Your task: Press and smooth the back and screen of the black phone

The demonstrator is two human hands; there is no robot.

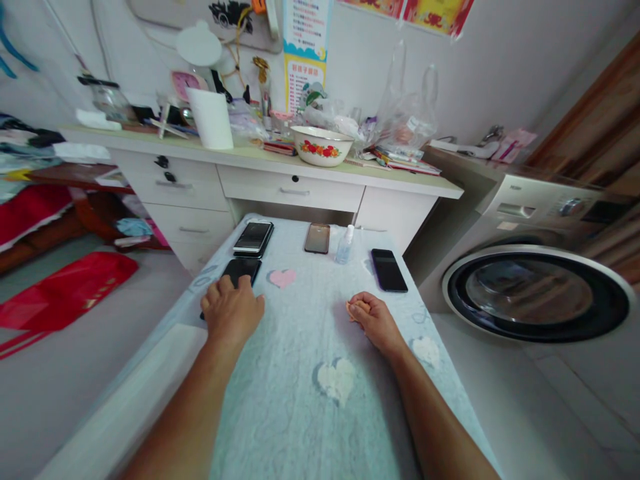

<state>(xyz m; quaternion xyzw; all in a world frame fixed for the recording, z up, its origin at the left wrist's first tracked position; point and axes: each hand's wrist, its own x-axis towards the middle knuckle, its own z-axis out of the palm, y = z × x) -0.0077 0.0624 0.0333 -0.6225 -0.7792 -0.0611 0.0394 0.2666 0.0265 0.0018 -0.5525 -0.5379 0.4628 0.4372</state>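
My left hand [233, 307] lies over a black smartphone [240, 270] at the table's left side, fingers bent across it and thumb at the right; the palm hides much of the phone. In my right hand [375, 320], closed in a pinch, is a small crumpled orange cloth [359, 310], just above or on the tablecloth. Beyond the left hand, another smartphone [254, 238] with a pale edge rests on something dark. A clear spray bottle [345, 247] stands upright beside a brownish phone case [317, 238]. At the right lies a dark smartphone [389, 270].
The table wears a pale blue cloth [285, 373] with heart prints. Behind it is a white drawer desk [295, 190] bearing a floral enamel bowl [323, 145], a white cup [210, 120] and plastic bags. A washing machine [530, 200] stands right; a red bag [70, 293] lies left.
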